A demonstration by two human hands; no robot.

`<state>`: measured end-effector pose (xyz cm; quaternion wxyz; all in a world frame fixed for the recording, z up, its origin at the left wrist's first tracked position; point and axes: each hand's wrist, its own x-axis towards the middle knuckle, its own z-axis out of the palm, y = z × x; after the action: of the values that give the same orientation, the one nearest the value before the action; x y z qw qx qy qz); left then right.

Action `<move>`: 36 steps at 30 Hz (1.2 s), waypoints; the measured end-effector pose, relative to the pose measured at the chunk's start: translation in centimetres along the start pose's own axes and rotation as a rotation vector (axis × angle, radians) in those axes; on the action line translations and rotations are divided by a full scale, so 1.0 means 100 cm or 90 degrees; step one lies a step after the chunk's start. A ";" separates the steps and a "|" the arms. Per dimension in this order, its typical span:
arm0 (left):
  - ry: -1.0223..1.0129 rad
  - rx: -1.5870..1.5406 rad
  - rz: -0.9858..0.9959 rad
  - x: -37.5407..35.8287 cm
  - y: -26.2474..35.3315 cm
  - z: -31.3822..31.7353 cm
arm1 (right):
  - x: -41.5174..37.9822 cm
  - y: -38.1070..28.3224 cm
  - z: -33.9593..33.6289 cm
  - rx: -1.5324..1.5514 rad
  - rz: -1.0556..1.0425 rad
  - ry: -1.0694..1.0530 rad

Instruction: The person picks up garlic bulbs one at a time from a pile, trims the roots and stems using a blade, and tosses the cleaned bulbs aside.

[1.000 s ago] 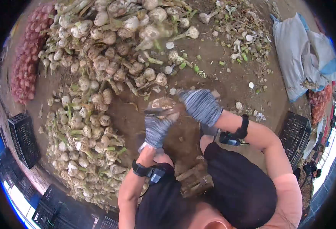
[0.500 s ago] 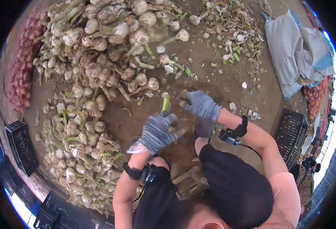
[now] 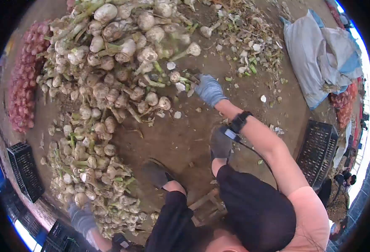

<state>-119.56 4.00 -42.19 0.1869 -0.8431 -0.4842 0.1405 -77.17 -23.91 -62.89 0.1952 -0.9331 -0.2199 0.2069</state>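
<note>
At the lower left, my left hand [image 3: 83,219] in a grey glove reaches to the near edge of the lower garlic heap [image 3: 86,164]. Its fingers close around a round garlic bulb [image 3: 81,199]; blur hides part of the grip. My right hand [image 3: 210,90], gloved too, is over the soil beside a garlic bulb with a stem [image 3: 175,76] at the edge of the upper garlic heap [image 3: 113,63]. The right fingers are curled, with something dark and thin at their tips that I cannot make out.
Red net sacks [image 3: 27,80] line the left side. Black crates stand at left [image 3: 24,172] and right [image 3: 317,153]. White sacks [image 3: 309,59] lie at the upper right, near scattered peelings and cut stems [image 3: 252,46]. My shoes [image 3: 220,145] rest on the soil.
My left hand has moved from the middle, beside a green stem, to the lower left heap. My right hand has moved up, away from my left hand, towards the upper heap.
</note>
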 end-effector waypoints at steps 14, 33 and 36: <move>-0.787 -1.266 -0.060 0.008 0.305 -0.002 | -0.090 -0.041 -0.007 0.512 -0.022 -0.201; -0.381 -0.966 0.324 -0.022 0.298 0.013 | -0.100 -0.067 -0.040 -0.194 -0.395 -0.121; -0.487 -1.075 0.230 -0.033 0.290 0.004 | -0.091 -0.044 -0.041 -0.263 -0.325 -0.168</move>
<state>-99.25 -12.17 -55.47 -0.6821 -0.6584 -0.3160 0.0374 -84.18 -25.88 -54.73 0.0176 -0.8329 -0.5068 0.2214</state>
